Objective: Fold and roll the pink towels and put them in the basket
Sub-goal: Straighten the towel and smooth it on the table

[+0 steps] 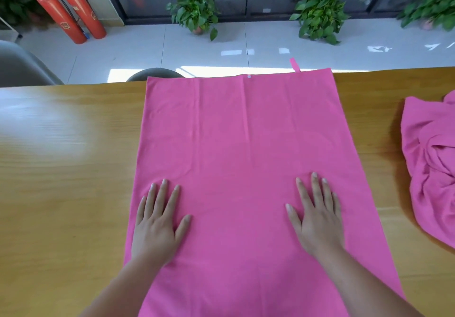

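One head-worn camera looks forward and steeply down, close over the table (73, 169).

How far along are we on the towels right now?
Done: one pink towel is spread flat on the table. In hand: the left hand and right hand press flat on its near part, fingers straight, no roll started. Left: folding and rolling it, then the crumpled towel lying at the right. No basket is in view, and no rolled towel shows.
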